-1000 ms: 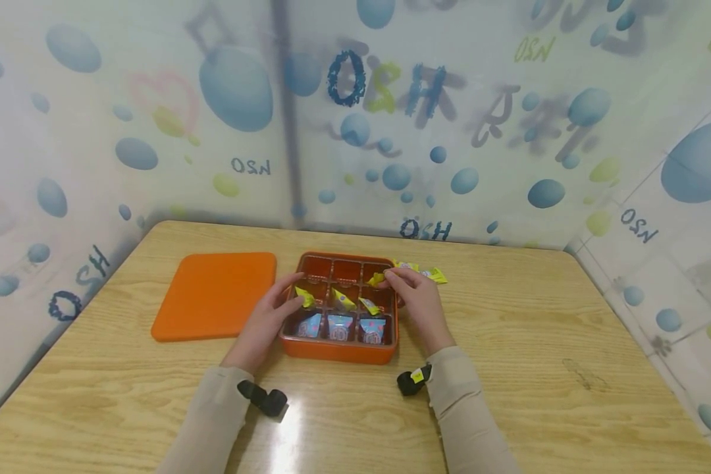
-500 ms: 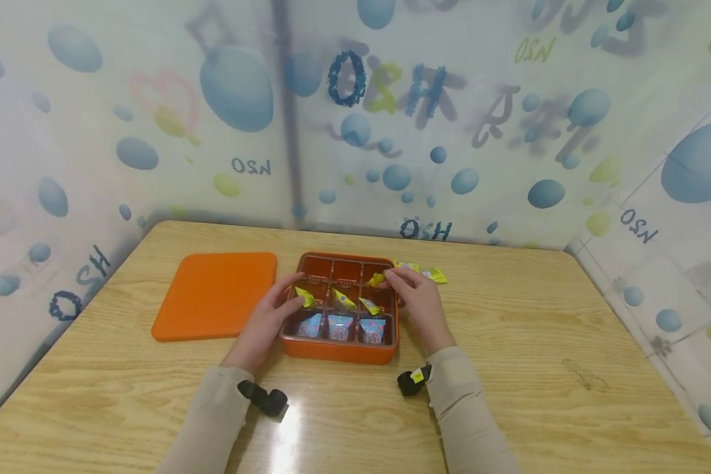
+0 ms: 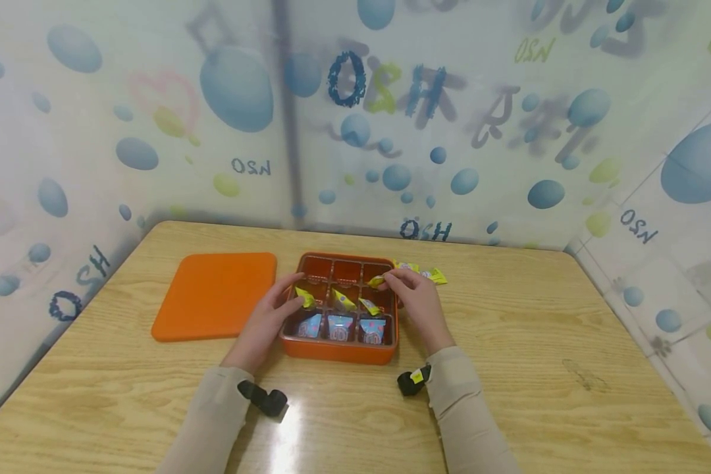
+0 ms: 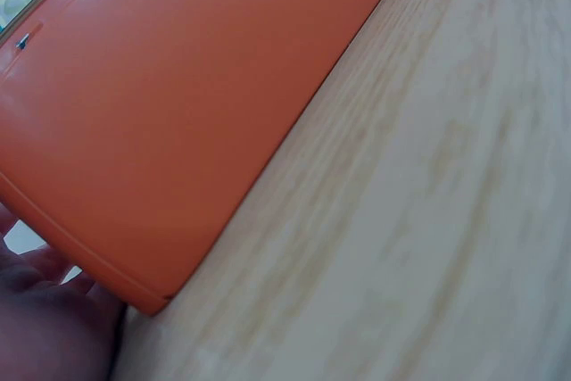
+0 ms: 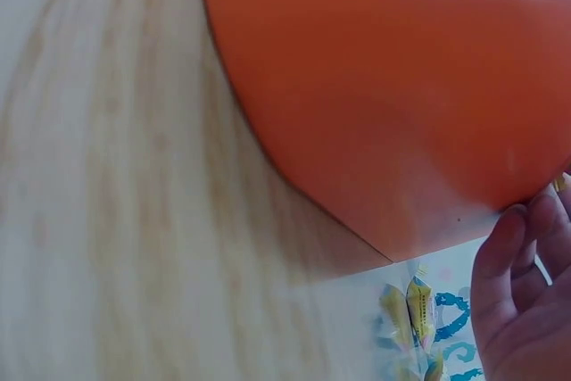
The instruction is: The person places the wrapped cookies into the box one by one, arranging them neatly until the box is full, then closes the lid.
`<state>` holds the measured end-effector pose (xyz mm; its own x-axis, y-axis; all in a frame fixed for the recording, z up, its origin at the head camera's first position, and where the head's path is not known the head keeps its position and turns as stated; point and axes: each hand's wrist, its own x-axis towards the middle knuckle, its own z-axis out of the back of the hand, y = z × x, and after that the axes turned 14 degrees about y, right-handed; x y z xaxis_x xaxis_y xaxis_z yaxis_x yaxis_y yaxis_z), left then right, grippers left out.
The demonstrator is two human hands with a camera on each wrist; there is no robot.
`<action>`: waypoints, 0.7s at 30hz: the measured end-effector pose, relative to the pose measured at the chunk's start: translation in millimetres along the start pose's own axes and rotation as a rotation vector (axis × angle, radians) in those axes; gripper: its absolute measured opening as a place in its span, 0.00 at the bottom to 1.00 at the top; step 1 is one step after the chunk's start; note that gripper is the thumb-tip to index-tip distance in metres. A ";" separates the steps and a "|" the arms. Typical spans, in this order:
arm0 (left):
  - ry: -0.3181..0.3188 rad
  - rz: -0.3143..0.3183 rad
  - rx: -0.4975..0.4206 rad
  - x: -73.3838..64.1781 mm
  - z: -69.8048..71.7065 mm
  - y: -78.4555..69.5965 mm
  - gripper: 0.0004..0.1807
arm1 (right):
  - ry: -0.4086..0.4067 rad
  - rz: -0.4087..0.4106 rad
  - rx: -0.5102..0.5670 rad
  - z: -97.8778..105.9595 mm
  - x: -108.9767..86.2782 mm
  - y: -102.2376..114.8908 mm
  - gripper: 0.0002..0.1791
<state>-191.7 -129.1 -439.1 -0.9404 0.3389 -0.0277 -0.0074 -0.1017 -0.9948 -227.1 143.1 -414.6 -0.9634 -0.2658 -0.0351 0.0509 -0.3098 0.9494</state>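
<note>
An orange box (image 3: 336, 353) with a clear divided insert stands on the table. My left hand (image 3: 266, 324) rests at its left rim, the thumb beside a yellow-wrapped candy (image 3: 305, 297) in the middle row. Two more yellow candies lie in that row, one of them in the centre compartment (image 3: 343, 300). Blue-wrapped candies (image 3: 340, 327) fill the front row. At the back right compartment, my right hand (image 3: 419, 304) pinches a yellow-wrapped candy (image 3: 376, 282) between thumb and fingertips. The box's orange side wall (image 5: 384, 86) fills much of the right wrist view.
The orange lid (image 3: 216, 296) lies flat to the left of the box. Several yellow-wrapped candies (image 3: 435, 275) lie on the table behind my right hand. A patterned wall (image 3: 355, 184) stands close behind the table's back edge.
The candy in my right fingers has tilted and dipped slightly at the back right compartment. My left hand, the box and the other candies stay in place.
</note>
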 end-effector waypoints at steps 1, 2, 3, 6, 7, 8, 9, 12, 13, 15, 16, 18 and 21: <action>0.003 -0.002 0.003 -0.3 0.0 -0.1 0.26 | -0.001 0.001 0.000 0.0 0.0 0.1 0.16; 0.004 -0.002 0.004 -0.5 0.0 -0.3 0.26 | 0.001 0.003 -0.004 0.0 -0.2 0.2 0.16; 0.003 0.000 0.005 -0.7 0.1 -0.5 0.26 | 0.001 0.005 -0.007 0.1 -0.3 0.3 0.16; 0.009 0.001 0.003 -1.3 0.6 -1.3 0.25 | 0.003 0.010 -0.015 0.1 -0.5 0.2 0.15; 0.011 0.002 0.001 -1.4 0.7 -1.5 0.25 | 0.003 0.010 -0.019 0.0 -0.6 0.2 0.15; 0.010 0.003 -0.001 -1.4 0.8 -1.7 0.25 | 0.003 0.011 -0.022 0.0 -0.6 0.1 0.14; 0.011 0.001 -0.002 -1.5 0.8 -1.8 0.25 | 0.003 0.011 -0.023 -0.1 -0.5 0.0 0.14; 0.011 -0.005 -0.015 -1.3 0.3 -2.1 0.25 | -0.001 0.017 -0.033 -0.1 -0.3 -0.2 0.13; 0.010 -0.006 -0.020 -1.2 -0.1 -2.2 0.26 | -0.003 0.019 -0.036 -0.1 -0.2 -0.4 0.13; 0.008 -0.008 -0.028 -0.9 -0.5 -2.1 0.26 | -0.003 0.019 -0.042 0.2 0.0 -0.4 0.12; 0.007 -0.012 -0.033 -0.9 -0.9 -2.3 0.26 | -0.003 0.022 -0.045 0.4 0.0 -0.4 0.13; 0.007 -0.017 -0.037 -0.9 -1.2 -2.3 0.26 | 0.003 0.017 -0.036 0.6 -2.6 4.8 0.13; 0.009 -0.020 -0.038 -2.5 -2.3 -6.0 0.26 | 0.008 0.018 -0.026 -1.0 -10.5 18.5 0.15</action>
<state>-188.5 -127.1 -433.3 -0.9370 0.3492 -0.0087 -0.0129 -0.0595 -0.9981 -215.7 139.3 -397.0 -0.9602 -0.2785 -0.0204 0.0754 -0.3289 0.9413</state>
